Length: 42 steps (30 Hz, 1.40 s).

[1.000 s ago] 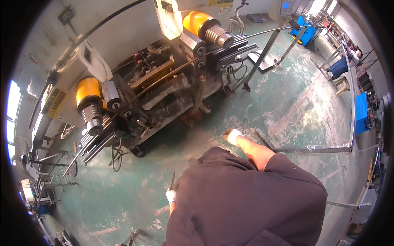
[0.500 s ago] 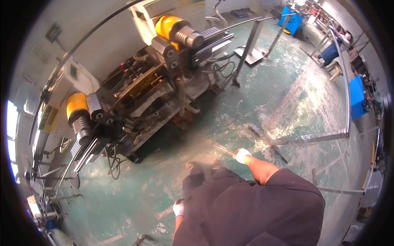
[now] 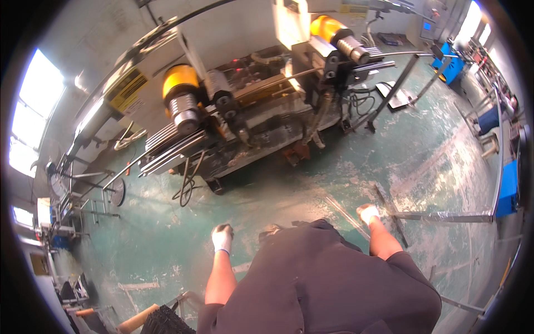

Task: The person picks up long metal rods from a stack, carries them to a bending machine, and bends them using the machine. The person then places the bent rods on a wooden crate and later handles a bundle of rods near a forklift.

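Note:
My left hand point(image 3: 222, 239) hangs low over the floor, left of my dark clothing, in a pale glove with a blue cuff edge and darker fingertips. Nothing is seen sticking out of it, but its small, blurred fingers do not show their shape. My right hand point(image 3: 368, 214), in a similar glove, is held out to the right at the end of a bare forearm. Thin light rods or strips point(image 3: 346, 216) run slantwise just left of it, with a gap in the picture between them and the glove. Its fingers are too blurred to read.
A long machine point(image 3: 261, 133) with orange-yellow cylinders stands ahead. A metal frame point(image 3: 445, 216) and a dark bar point(image 3: 392, 214) lie right of my right hand. Stands and wheels point(image 3: 83, 189) are at the left; a dark brush-like item point(image 3: 164, 321) is behind. A seated person point(image 3: 492, 119) is far right.
My view has swung left and the machine has shifted right in it. My left hand has come forward, away from my side. The rods beside my right hand now show more of their length.

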Motion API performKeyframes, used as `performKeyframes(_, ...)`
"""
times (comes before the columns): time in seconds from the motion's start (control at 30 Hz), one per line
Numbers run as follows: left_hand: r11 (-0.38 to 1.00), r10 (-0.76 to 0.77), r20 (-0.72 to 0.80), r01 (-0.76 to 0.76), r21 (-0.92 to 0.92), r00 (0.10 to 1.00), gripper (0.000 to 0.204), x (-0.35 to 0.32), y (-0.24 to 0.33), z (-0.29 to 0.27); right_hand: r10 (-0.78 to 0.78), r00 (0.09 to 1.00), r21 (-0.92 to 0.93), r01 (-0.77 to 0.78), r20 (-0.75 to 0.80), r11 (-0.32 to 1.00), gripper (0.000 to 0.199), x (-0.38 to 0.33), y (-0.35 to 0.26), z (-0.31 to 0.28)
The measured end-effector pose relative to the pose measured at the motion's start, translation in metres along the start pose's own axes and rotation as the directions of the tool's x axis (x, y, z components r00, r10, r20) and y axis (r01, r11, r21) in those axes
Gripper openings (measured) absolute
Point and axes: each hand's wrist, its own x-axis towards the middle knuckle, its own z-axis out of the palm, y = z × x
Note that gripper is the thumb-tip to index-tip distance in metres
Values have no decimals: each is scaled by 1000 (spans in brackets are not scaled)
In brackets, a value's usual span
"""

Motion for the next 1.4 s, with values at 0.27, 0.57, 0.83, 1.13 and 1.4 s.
performKeyframes(0.27, 933, 55, -246, -137, -334, 968, 13, 75, 113, -98, -299, 895, 22, 325, -332, 946, 36, 12, -186, -116)
performKeyframes(0.57, 788, 247, -295, -369, -494, 923, 25, 135, 291, -172, -545, 672, -153, 551, -502, 820, 45, 43, -424, -291)
performKeyframes(0.83, 624, 339, -501, -589, -513, 796, 28, 44, 490, -127, -566, 327, -450, 368, -757, 814, 51, 56, -592, -404)
performKeyframes(1.13, 641, 729, -348, -766, 43, 590, 35, -32, 606, -73, -347, 112, -313, 244, -931, 918, 76, 67, -700, -533)
performKeyframes(1.4, 287, 944, 32, -863, 417, 329, 35, -92, 660, -9, -642, 446, 134, 870, -624, 474, 50, 73, -784, -528)
